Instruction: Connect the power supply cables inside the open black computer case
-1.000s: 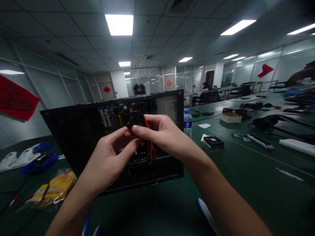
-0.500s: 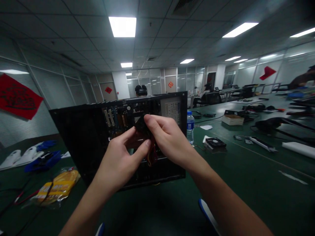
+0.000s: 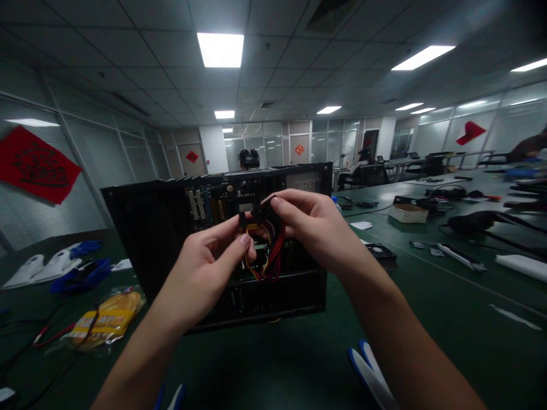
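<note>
An open black computer case (image 3: pixel 145 245) stands on its side in front of me, with slots and a circuit board showing inside. A bundle of red, yellow and black power cables (image 3: pixel 274 259) hangs in a loop at its opening. My left hand (image 3: pixel 216 256) pinches a dark connector on the yellow wires between thumb and fingers. Close beside it, my right hand (image 3: pixel 310 228) is closed on the red cables and a dark end piece near the thumb tip. The fingers partly hide both ends, so their exact shape cannot be made out.
On the left lie a yellow packet (image 3: pixel 109 319), a blue tray (image 3: pixel 81 276) and white gloves (image 3: pixel 38 270). To the right are a hard drive (image 3: pixel 380 251), a small box (image 3: pixel 408 213) and a metal strip (image 3: pixel 461 257). Blue-and-white handles (image 3: pixel 371 376) show near me.
My hands have drawn slightly apart and the right hand has turned, exposing the coloured wires. The dark piece between them has tilted. The view has shifted a little.
</note>
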A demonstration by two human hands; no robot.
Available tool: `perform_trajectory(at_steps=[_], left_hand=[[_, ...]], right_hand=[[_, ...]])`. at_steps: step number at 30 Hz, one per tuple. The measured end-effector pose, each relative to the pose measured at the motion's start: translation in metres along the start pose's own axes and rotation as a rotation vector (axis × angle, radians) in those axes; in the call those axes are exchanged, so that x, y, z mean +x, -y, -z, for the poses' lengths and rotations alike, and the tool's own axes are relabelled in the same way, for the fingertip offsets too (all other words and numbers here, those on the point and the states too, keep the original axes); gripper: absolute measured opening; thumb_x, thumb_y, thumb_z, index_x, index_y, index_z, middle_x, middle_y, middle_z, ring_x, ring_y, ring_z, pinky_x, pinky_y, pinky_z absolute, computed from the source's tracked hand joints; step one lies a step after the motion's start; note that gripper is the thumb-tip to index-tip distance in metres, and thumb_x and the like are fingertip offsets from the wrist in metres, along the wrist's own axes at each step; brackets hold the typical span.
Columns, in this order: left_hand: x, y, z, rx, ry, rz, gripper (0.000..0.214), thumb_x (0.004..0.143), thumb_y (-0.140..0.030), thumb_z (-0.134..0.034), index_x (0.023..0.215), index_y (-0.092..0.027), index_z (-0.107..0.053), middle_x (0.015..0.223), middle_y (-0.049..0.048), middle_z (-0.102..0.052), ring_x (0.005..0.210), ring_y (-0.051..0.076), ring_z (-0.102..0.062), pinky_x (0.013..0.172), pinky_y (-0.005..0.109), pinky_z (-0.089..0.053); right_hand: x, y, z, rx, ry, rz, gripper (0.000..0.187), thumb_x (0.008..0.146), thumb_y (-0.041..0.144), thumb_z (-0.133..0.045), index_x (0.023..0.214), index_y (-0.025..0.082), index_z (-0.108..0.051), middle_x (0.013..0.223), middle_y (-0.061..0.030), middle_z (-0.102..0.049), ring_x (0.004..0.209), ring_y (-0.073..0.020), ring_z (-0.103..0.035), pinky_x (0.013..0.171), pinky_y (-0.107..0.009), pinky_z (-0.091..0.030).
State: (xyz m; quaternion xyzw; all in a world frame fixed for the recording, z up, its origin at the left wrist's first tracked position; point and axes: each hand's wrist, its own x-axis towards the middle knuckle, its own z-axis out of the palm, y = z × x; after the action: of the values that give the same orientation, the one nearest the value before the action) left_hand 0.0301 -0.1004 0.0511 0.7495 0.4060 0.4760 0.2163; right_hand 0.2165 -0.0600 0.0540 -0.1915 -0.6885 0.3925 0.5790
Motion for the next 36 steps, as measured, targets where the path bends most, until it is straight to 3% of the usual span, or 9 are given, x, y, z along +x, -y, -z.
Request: perform_trajectory(at_steps=[8, 15, 19, 22, 28, 36], left_hand=[[0.000, 0.001, -0.013, 0.013, -0.148, -0.047, 0.052, 0.089, -0.041, -0.059, 0.134, -0.016, -0.059, 0.098, 0.0051, -0.074, 0.092, 0.022, -0.067, 0.084, 0.033, -0.056], [0.002, 0.005, -0.019, 0.081, -0.209, -0.058, 0.051, 0.091, -0.041, -0.055, 0.134, -0.015, -0.058, 0.114, 0.0068, -0.072, 0.107, 0.027, -0.066, 0.088, 0.036, -0.056], [0.005, 0.013, -0.022, 0.188, -0.262, -0.122, 0.050, 0.093, -0.039, -0.050, 0.136, -0.014, -0.056, 0.135, 0.0088, -0.061, 0.123, 0.027, -0.058, 0.104, 0.038, -0.047], [0.006, 0.020, -0.024, 0.309, -0.293, -0.175, 0.049, 0.095, -0.035, -0.046, 0.138, -0.013, -0.054, 0.138, 0.0097, -0.059, 0.127, 0.026, -0.055, 0.110, 0.037, -0.040], [0.008, 0.029, -0.031, 0.404, -0.244, -0.191, 0.049, 0.095, -0.030, -0.044, 0.141, -0.012, -0.049, 0.130, 0.0136, -0.064, 0.119, 0.026, -0.061, 0.103, 0.037, -0.046], [0.017, 0.043, -0.019, 0.508, -0.237, -0.080, 0.043, 0.095, -0.031, -0.041, 0.130, -0.013, -0.060, 0.116, 0.0124, -0.072, 0.098, 0.026, -0.069, 0.084, 0.032, -0.051]], right_hand=[[0.003, -0.015, -0.014, 0.251, -0.073, -0.043, 0.034, 0.076, 0.044, -0.075, 0.099, 0.019, -0.071, 0.093, -0.0046, -0.071, 0.087, -0.0176, -0.066, 0.073, -0.030, -0.056], [0.005, -0.029, -0.028, 0.312, -0.174, -0.030, 0.033, 0.076, 0.043, -0.074, 0.099, 0.019, -0.072, 0.095, -0.0058, -0.072, 0.093, -0.0197, -0.067, 0.080, -0.033, -0.057], [0.004, -0.038, -0.036, 0.286, -0.238, 0.025, 0.031, 0.077, 0.042, -0.073, 0.099, 0.020, -0.072, 0.100, -0.0060, -0.072, 0.097, -0.0196, -0.066, 0.083, -0.032, -0.056], [0.006, -0.044, -0.040, 0.263, -0.259, 0.053, 0.031, 0.077, 0.041, -0.073, 0.099, 0.019, -0.072, 0.103, -0.0061, -0.072, 0.096, -0.0187, -0.066, 0.083, -0.031, -0.055], [0.011, -0.052, -0.035, 0.194, -0.288, -0.020, 0.036, 0.076, 0.045, -0.072, 0.098, 0.016, -0.072, 0.099, -0.0074, -0.073, 0.093, -0.0200, -0.067, 0.079, -0.031, -0.055], [0.013, -0.065, -0.035, 0.059, -0.128, 0.044, 0.031, 0.075, 0.037, -0.073, 0.097, 0.015, -0.072, 0.093, -0.0056, -0.074, 0.087, -0.0189, -0.068, 0.080, -0.031, -0.054]])
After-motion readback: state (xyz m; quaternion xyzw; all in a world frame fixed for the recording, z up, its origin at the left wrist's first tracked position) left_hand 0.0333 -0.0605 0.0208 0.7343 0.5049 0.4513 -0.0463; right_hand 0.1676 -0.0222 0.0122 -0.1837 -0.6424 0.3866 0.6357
